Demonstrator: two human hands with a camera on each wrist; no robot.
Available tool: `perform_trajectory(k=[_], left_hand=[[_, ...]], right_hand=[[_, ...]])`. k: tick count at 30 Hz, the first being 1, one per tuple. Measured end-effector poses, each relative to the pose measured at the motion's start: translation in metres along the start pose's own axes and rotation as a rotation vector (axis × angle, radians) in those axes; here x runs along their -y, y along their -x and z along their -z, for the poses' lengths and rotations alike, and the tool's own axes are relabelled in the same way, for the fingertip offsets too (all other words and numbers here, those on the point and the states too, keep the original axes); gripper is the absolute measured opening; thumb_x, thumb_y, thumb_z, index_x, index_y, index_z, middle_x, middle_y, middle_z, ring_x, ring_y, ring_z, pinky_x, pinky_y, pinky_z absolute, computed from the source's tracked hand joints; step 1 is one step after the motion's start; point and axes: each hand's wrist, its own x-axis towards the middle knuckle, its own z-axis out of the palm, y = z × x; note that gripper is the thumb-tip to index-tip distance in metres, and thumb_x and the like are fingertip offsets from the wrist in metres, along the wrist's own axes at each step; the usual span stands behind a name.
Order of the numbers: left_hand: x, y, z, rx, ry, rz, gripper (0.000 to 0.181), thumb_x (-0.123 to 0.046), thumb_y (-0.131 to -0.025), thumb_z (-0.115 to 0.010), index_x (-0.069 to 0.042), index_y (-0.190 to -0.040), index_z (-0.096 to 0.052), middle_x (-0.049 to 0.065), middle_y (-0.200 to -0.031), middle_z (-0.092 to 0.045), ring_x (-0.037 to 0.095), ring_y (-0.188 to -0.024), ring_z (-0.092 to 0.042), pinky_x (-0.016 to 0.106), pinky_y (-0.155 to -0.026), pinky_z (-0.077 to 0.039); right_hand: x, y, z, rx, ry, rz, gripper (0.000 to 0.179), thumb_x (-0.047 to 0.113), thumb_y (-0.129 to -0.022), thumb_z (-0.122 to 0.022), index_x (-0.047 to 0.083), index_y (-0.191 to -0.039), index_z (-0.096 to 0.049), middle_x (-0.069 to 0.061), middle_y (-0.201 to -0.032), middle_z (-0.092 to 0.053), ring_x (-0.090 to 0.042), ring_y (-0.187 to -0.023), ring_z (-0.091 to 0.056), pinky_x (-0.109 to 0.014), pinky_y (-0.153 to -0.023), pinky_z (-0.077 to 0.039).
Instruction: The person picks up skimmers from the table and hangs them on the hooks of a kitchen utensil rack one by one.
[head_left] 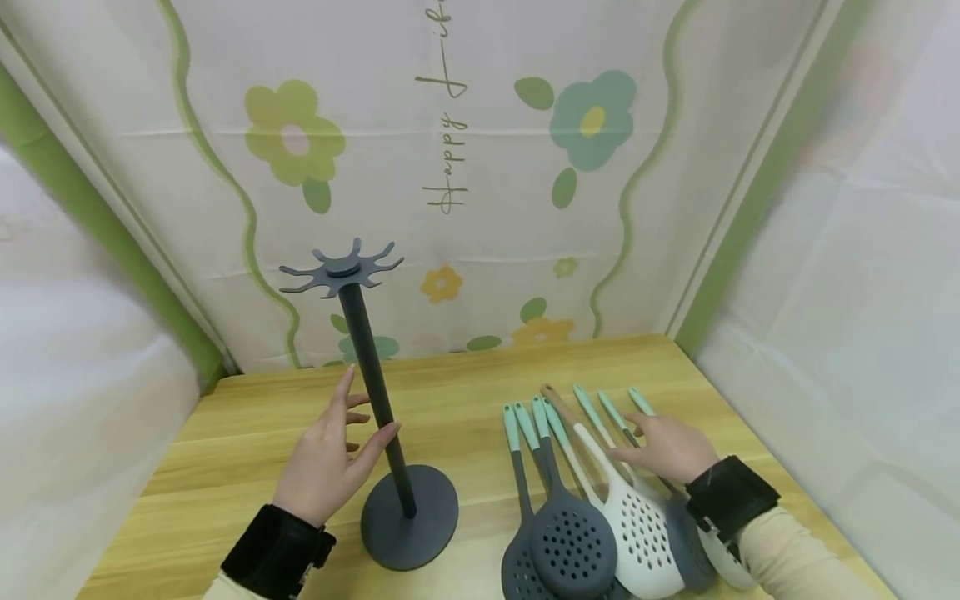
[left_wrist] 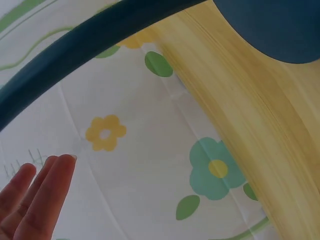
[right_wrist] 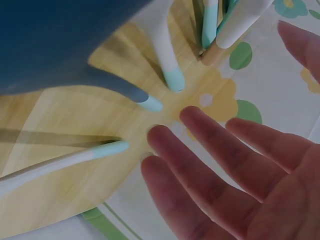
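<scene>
A dark grey utensil stand [head_left: 367,358] rises from a round base, with a ring of hooks at its top. My left hand [head_left: 322,458] is at its pole, thumb across the near side. In the left wrist view, the fingers [left_wrist: 45,200] look straight and apart from the pole [left_wrist: 100,40]. My right hand [head_left: 663,450] hovers over the handles of several kitchen utensils, holding nothing visible. Among these are a dark skimmer [head_left: 573,542] and a white slotted turner [head_left: 641,533]. In the right wrist view, spread fingers [right_wrist: 200,185] lie beside a mint-tipped dark handle [right_wrist: 120,86].
The wooden table [head_left: 247,475] ends at a patterned cloth [head_left: 480,183] behind it. White cloth sides [head_left: 847,333] with green edging rise at left and right. Utensil heads overlap near the front right, their handles pointing to the back.
</scene>
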Motion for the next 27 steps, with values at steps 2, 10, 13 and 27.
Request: perform_trajectory(k=[2,10,13,27], left_hand=[[-0.002,0.0,0.0,-0.007,0.005,-0.007,0.089,-0.033,-0.093,-0.071,-0.01,-0.159,-0.015,0.021,-0.126,-0.064,0.03,-0.096,-0.072,0.031,-0.065,-0.061],[-0.009,-0.004,-0.003,0.006,0.07,-0.025,0.085,-0.028,-0.094,-0.07,-0.008,-0.158,-0.017,0.024,-0.123,-0.064,0.029,-0.094,-0.072,0.023,-0.062,-0.059],[-0.012,-0.007,-0.004,0.0,0.085,-0.041,0.083,-0.025,-0.093,-0.07,-0.003,-0.156,-0.02,0.023,-0.12,-0.065,0.028,-0.091,-0.073,0.022,-0.061,-0.059],[-0.018,-0.01,-0.004,-0.075,0.084,-0.093,0.07,-0.016,-0.091,-0.073,0.001,-0.147,-0.034,0.018,-0.102,-0.069,0.027,-0.083,-0.073,0.025,-0.058,-0.059]], right_hand=[[-0.002,0.0,0.0,0.016,-0.004,-0.014,0.08,0.056,-0.084,-0.071,-0.003,-0.135,-0.055,-0.02,-0.11,-0.071,-0.031,-0.088,-0.069,-0.043,-0.064,-0.056],[-0.015,0.004,-0.001,0.06,0.016,-0.066,0.069,0.044,-0.085,-0.074,-0.006,-0.13,-0.058,-0.016,-0.099,-0.071,-0.029,-0.084,-0.068,-0.043,-0.064,-0.055],[-0.022,0.003,-0.003,0.063,0.021,-0.078,0.065,0.04,-0.085,-0.074,-0.008,-0.126,-0.06,-0.013,-0.093,-0.072,-0.025,-0.079,-0.068,-0.04,-0.061,-0.054],[-0.043,0.002,0.0,0.063,0.061,-0.123,0.057,0.034,-0.082,-0.077,-0.009,-0.116,-0.065,-0.028,-0.113,-0.068,-0.045,-0.1,-0.066,-0.054,-0.079,-0.056]])
